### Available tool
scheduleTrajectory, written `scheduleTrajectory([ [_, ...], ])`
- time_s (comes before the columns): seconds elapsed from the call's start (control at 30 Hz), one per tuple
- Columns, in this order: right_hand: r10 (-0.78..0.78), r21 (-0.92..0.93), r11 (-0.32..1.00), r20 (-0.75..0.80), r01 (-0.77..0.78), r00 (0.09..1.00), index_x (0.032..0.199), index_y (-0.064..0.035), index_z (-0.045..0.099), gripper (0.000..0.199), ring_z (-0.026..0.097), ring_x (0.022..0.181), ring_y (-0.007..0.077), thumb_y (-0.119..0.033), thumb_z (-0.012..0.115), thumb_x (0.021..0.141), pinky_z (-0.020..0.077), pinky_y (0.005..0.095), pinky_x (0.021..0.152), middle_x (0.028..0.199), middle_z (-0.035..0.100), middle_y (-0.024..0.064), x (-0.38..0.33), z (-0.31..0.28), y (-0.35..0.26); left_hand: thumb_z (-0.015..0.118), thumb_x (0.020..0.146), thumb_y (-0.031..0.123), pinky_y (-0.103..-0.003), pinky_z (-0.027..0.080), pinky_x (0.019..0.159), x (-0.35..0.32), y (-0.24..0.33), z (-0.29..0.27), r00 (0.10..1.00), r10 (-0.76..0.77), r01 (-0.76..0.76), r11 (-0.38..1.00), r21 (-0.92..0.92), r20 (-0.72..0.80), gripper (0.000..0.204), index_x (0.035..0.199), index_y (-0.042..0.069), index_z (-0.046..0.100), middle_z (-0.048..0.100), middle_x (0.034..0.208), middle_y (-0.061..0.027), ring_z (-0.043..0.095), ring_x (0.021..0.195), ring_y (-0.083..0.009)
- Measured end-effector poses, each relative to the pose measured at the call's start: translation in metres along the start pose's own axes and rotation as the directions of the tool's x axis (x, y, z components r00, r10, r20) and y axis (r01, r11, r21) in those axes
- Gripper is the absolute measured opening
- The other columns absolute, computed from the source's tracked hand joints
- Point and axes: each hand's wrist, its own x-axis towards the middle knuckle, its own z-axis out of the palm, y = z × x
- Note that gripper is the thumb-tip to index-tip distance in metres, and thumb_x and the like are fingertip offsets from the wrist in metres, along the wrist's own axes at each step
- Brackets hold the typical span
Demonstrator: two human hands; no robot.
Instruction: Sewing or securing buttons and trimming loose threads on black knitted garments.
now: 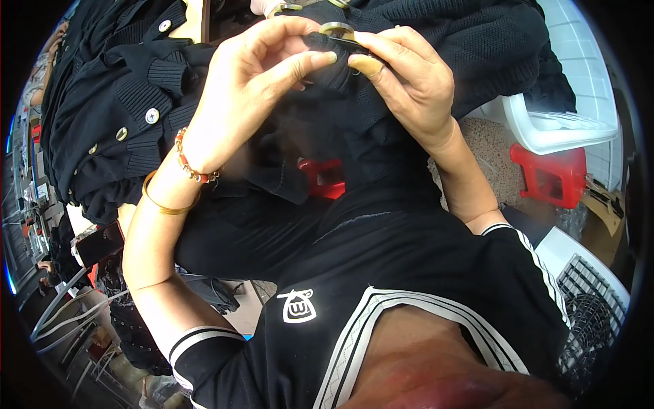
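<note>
My left hand [248, 78] is closed in a pinch on a ribbed edge of a black knit garment [328, 68]. A round metal button [336, 28] stands up at that edge, between the fingers of both hands. My right hand [419, 82] meets it from the other side, thumb and fingers pinched together. Between its fingertips and the button is a thin dark piece [349, 45], too small to name. A yellowish cover [366, 65] wraps the tip of my right thumb. The garment drapes down over my lap.
Black knit cardigans with metal buttons [152, 116] are heaped on the left. To the right stand a clear plastic bin [565, 133] and a red stool [553, 174]. A dark-screened phone [100, 245] is near my left elbow. Other people's hands [51, 37] show at the far left.
</note>
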Motion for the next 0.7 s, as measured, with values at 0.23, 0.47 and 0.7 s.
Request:
scheduleTrajectory([
  [0.23,0.176,0.269,0.948,0.006,-0.171,0.984,0.109,0.0012,0.07,0.026,0.064,0.079,0.013,-0.009,0.076,0.085,0.0511,0.0222,0.068,0.095,0.067,0.0081,-0.006,0.001,0.003,0.06,0.096,0.006,-0.027,0.058,0.081,0.007,-0.005,-0.005,0.991,-0.089,0.111,0.961,-0.255,0.096,0.033,0.129,0.002,0.056,0.067,0.111,-0.0039,0.065,0.098,-0.0093],
  [0.47,0.381,0.572,0.742,0.069,-0.35,0.922,0.113,0.0036,0.067,0.028,0.063,0.086,0.008,-0.009,0.073,0.089,0.0502,0.0195,0.077,0.095,0.064,0.0037,-0.005,0.004,-0.005,0.06,0.096,0.006,-0.025,0.056,0.083,0.008,-0.015,-0.016,0.985,-0.094,0.147,0.894,-0.423,0.144,0.036,0.132,0.003,0.056,0.067,0.115,-0.0041,0.064,0.099,-0.0093],
  [0.7,0.33,0.468,0.812,0.125,-0.349,0.936,0.111,0.0032,0.068,0.029,0.06,0.081,0.0048,-0.008,0.076,0.086,0.049,0.0178,0.072,0.09,0.062,0.0011,-0.011,0.009,0.002,0.067,0.091,0.009,-0.023,0.051,0.086,0.011,-0.013,-0.021,0.98,-0.144,0.193,0.852,-0.487,0.137,0.035,0.126,0.005,0.06,0.066,0.108,-0.0005,0.063,0.096,-0.0082],
])
